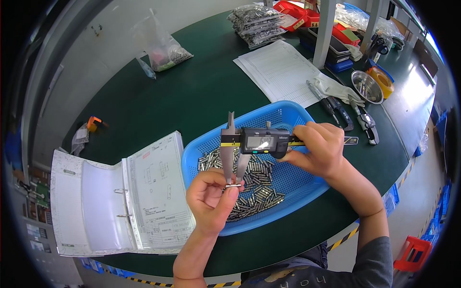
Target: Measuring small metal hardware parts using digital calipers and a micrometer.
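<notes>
My right hand (pixel 317 148) is closed around the beam and slider of a digital caliper (pixel 261 140), whose jaws point down toward me. Between thumb and fingers my left hand (pixel 211 199) pinches a small metal pin (pixel 233 186), at the lower tips of the caliper jaws. Whether both jaws touch the pin I cannot tell. Below the caliper stands a blue perforated plastic basket (pixel 297 113). Many small metal pins (pixel 261 197) like the held one lie heaped inside it.
Left of the basket lies an open ring binder (pixel 158 182) with a drawing page. Paper sheets (pixel 278 69), micrometers (pixel 367 126) and a metal bowl (pixel 357 77) of parts sit beyond it. Bagged parts (pixel 254 24) are stacked at the back, near a grey post (pixel 324 33).
</notes>
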Tool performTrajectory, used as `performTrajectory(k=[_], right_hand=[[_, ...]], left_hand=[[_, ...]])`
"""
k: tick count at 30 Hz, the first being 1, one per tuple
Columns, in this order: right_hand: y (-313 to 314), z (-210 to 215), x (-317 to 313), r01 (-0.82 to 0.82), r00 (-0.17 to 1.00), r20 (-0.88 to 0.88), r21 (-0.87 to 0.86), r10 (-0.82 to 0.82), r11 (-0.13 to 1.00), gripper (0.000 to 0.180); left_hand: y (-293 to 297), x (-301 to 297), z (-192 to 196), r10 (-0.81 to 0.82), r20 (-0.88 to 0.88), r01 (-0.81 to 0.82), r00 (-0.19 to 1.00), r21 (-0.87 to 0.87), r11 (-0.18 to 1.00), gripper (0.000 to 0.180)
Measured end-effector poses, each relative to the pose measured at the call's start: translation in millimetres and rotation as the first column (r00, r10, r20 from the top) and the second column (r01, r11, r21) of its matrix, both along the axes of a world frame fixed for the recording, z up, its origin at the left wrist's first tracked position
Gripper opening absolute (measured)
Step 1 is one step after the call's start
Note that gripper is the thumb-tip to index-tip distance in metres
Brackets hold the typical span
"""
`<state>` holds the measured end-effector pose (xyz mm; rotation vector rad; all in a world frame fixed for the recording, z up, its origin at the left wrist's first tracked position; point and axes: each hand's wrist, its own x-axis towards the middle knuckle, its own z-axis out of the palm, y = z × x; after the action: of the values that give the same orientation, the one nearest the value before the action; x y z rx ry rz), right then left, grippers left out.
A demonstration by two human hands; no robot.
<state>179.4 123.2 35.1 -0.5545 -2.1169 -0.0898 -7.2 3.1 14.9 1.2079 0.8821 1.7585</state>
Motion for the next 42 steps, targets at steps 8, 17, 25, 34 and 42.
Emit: performTrajectory(k=[8,17,25,34,42], right_hand=[[1.3,-3.3,-0.8,-0.002,1.000,0.012,0.002,0.002,1.000,0.036],[2.5,-4.4,-2.0,-0.003,1.000,0.008,0.002,0.002,1.000,0.036],[4.3,-6.2,-4.0,0.049,0.998,0.038,-0.047,-0.048,0.998,0.036],[2.5,-6.2,-6.3,0.018,0.999,-0.040,-0.139,-0.024,0.990,0.031],[5.0,-2.6,-5.4,-0.070,0.986,-0.144,0.069,0.080,0.995,0.037]], left_hand=[[-0.5,-3.4,1.0,-0.100,0.052,0.105,0.994,-0.103,0.989,0.033],[-0.8,0.0,1.3,-0.033,0.000,0.033,0.999,-0.169,0.985,0.032],[2.9,-7.2,3.2,0.227,0.197,-0.194,0.954,-0.171,0.966,0.025],[8.1,-15.6,6.8,0.389,-0.230,-0.435,0.892,-0.204,0.877,0.016],[27.8,-37.7,-1.5,0.173,-0.982,-0.385,-0.081,0.191,0.903,0.007]])
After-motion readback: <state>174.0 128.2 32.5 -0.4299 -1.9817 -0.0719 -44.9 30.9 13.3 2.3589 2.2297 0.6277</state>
